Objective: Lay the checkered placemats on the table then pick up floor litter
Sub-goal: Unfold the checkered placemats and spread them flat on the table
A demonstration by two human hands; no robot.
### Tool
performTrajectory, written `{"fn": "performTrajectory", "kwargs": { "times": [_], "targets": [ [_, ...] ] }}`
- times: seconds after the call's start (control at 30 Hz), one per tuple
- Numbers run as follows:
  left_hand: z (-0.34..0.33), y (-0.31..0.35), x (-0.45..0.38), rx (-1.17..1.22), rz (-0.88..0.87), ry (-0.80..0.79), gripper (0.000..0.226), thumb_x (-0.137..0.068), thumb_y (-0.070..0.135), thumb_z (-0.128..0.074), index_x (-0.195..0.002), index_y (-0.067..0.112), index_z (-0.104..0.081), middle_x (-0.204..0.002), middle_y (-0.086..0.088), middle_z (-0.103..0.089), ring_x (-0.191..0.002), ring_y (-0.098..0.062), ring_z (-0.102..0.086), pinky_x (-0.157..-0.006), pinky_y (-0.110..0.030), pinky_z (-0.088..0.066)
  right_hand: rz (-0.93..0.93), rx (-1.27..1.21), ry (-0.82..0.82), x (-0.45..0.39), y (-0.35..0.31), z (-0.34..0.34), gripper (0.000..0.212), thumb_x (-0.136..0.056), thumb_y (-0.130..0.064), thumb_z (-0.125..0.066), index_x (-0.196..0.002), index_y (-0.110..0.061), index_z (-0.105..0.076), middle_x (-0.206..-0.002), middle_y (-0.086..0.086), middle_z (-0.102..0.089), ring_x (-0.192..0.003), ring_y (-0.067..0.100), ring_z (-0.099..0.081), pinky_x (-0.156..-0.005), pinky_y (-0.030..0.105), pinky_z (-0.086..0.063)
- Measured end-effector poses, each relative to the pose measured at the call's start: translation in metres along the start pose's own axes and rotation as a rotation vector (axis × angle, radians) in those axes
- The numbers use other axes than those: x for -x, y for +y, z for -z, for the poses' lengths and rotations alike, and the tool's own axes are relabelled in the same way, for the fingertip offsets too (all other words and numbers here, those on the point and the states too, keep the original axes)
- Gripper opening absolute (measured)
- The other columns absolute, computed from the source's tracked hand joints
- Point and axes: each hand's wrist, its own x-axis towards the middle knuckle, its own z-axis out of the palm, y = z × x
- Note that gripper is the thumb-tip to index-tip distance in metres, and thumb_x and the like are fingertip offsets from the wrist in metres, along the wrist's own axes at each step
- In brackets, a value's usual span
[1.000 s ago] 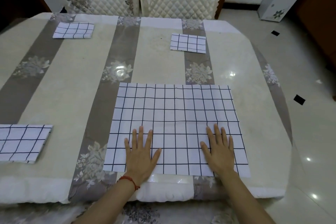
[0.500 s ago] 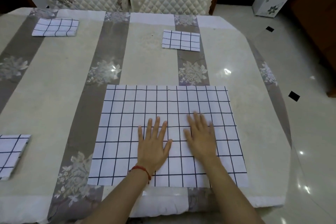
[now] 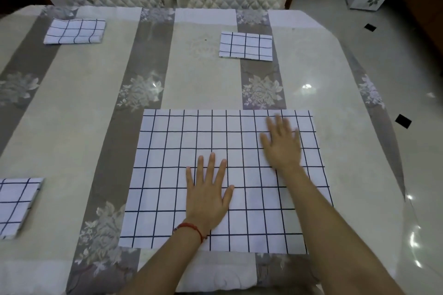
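Placemat point(image 3: 167, 175): unfolded, flat on the table point(image 3: 79, 108) at its near edge.
Left hand point(image 3: 207, 195): fingers spread, palm pressed on the mat, gripping nothing.
Right hand point(image 3: 281, 145): flat near the far right corner, blurred.
Risk: glossy tablecloth, so uneven pushing could skew or bunch the mat.
Pending: three folded mats point(image 3: 245, 46); dark bits on floor point(image 3: 403, 121).

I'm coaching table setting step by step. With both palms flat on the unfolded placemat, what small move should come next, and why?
Probably lift both hands and reach for a folded placemat: the unfolded placemat already lies flat under the left hand and right hand, while three others remain folded.
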Motion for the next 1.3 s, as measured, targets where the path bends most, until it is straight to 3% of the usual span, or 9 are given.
{"fn": "performTrajectory", "kwargs": {
  "times": [0.13,0.27,0.4,0.47,0.67,0.9,1.0,1.1,1.3],
  "targets": [
    [0.000,0.000,0.000,0.001,0.003,-0.006,0.062,-0.091,0.056,-0.008,-0.145,0.025,-0.015,-0.153,-0.006,-0.022,-0.141,-0.028,-0.007,-0.111,-0.052,-0.004,-0.298,-0.115,0.165,0.028,0.016,0.014,0.060,-0.094,-0.043,-0.015,-0.146,-0.012,-0.018,-0.157,0.009,-0.008,-0.146,0.025,-0.001,-0.117,0.052,0.001],
    [0.000,-0.001,0.000,-0.013,-0.001,-0.021,0.062,-0.091,0.056,-0.008,-0.145,0.025,-0.014,-0.154,-0.006,-0.020,-0.143,-0.026,0.002,-0.111,-0.052,-0.003,0.052,-0.124,0.063,0.077,-0.049,-0.013,0.064,-0.089,-0.048,-0.008,-0.147,-0.022,-0.015,-0.158,0.001,-0.003,-0.146,0.018,0.001,-0.116,0.039,0.009],
    [-0.002,0.000,-0.004,0.018,0.029,-0.010,0.059,-0.093,0.055,-0.005,-0.145,0.026,-0.011,-0.157,-0.001,0.003,-0.142,-0.026,0.003,-0.112,-0.050,0.002,0.019,-0.068,0.089,0.081,-0.053,-0.030,0.060,-0.090,-0.049,-0.012,-0.146,-0.028,-0.010,-0.154,-0.008,0.003,-0.144,0.012,0.002,-0.111,0.032,0.018],
    [0.009,0.008,-0.019,0.069,0.085,-0.009,0.057,-0.094,0.050,-0.003,-0.144,0.024,-0.017,-0.157,-0.002,-0.005,-0.141,-0.029,-0.008,-0.112,-0.051,0.004,0.031,-0.047,0.091,0.080,-0.051,-0.032,0.060,-0.090,-0.051,-0.009,-0.146,-0.028,-0.009,-0.154,-0.007,0.002,-0.142,0.010,0.006,-0.110,0.032,0.020],
    [0.024,0.000,-0.083,0.028,-0.171,-0.144,0.059,-0.088,0.050,0.001,-0.144,0.032,0.000,-0.157,0.005,0.003,-0.143,-0.019,0.014,-0.111,-0.048,0.013,0.032,-0.030,0.115,0.080,-0.052,-0.033,0.054,-0.093,-0.049,-0.008,-0.142,-0.028,-0.002,-0.153,-0.007,-0.001,-0.141,0.012,0.002,-0.111,0.032,0.018],
    [0.036,-0.087,-0.088,0.100,0.485,-0.014,0.060,-0.095,0.044,-0.022,-0.146,0.018,-0.006,-0.157,-0.009,0.001,-0.144,-0.029,0.005,-0.115,-0.057,0.000,0.047,-0.054,0.118,0.082,-0.053,-0.031,0.058,-0.090,-0.046,-0.009,-0.145,-0.027,-0.006,-0.155,-0.005,-0.003,-0.142,0.012,0.003,-0.110,0.031,0.021],
    [0.031,-0.032,-0.060,0.058,0.167,0.094,0.056,-0.094,0.040,-0.022,-0.144,0.015,-0.018,-0.154,-0.010,-0.017,-0.143,-0.031,-0.012,-0.113,-0.056,-0.006,0.045,-0.040,0.108,0.081,-0.054,-0.029,0.061,-0.089,-0.046,-0.006,-0.146,-0.027,-0.011,-0.155,-0.005,-0.001,-0.143,0.012,0.002,-0.111,0.033,0.018],
    [0.011,0.011,-0.016,0.032,-0.123,0.000,0.052,-0.096,0.042,-0.007,-0.142,0.023,-0.023,-0.152,-0.004,-0.027,-0.141,-0.021,-0.012,-0.114,-0.048,-0.006,0.055,-0.038,0.092,0.081,-0.053,-0.027,0.063,-0.087,-0.048,-0.002,-0.146,-0.028,-0.008,-0.151,-0.009,0.009,-0.143,0.012,0.005,-0.110,0.033,0.020],
    [0.008,-0.045,0.009,0.055,0.180,0.034,0.060,-0.090,0.057,-0.005,-0.144,0.031,-0.005,-0.154,0.005,-0.005,-0.143,-0.018,-0.002,-0.113,-0.036,0.013,0.063,-0.055,0.065,0.083,-0.053,-0.025,0.064,-0.085,-0.048,0.001,-0.147,-0.028,-0.005,-0.155,-0.007,0.007,-0.140,0.008,0.011,-0.109,0.031,0.024]
  ]
}}
